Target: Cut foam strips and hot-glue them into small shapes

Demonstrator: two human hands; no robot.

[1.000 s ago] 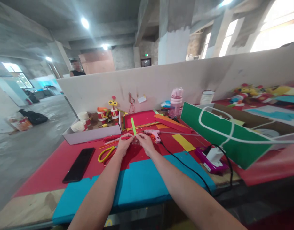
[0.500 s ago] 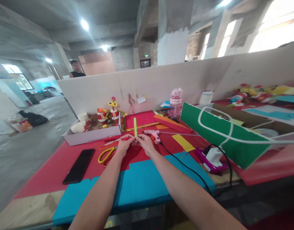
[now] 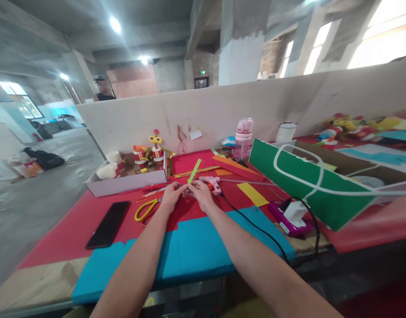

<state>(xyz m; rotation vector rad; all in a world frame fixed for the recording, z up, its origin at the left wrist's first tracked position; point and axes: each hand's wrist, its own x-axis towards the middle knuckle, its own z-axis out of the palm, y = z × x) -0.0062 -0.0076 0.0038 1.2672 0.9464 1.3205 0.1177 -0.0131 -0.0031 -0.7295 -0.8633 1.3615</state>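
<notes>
A narrow light-green paper strip (image 3: 195, 170) rises at a tilt from between my fingertips, leaning to the right. My left hand (image 3: 172, 194) is closed in a pinch at the strip's lower end. Close beside it, my right hand (image 3: 200, 192) pinches the same end; the fingertips nearly meet and partly hide it. A pink glue gun (image 3: 212, 183) lies just right of my right hand. Left of my left wrist are yellow-handled scissors (image 3: 147, 210), and several thin red and orange pieces (image 3: 153, 189) lie behind them.
A black phone (image 3: 108, 224) lies at left. Behind it, a white box (image 3: 130, 184) holds paper cups and a cup figure (image 3: 156, 149). At right stand a green-sided box (image 3: 305, 190) with a white cable and a purple power strip (image 3: 290, 221). A pink bottle (image 3: 244, 138) stands at the back.
The green strip has tipped from upright to leaning right. Both hands stay close together at its lower end. The view has shifted slightly.
</notes>
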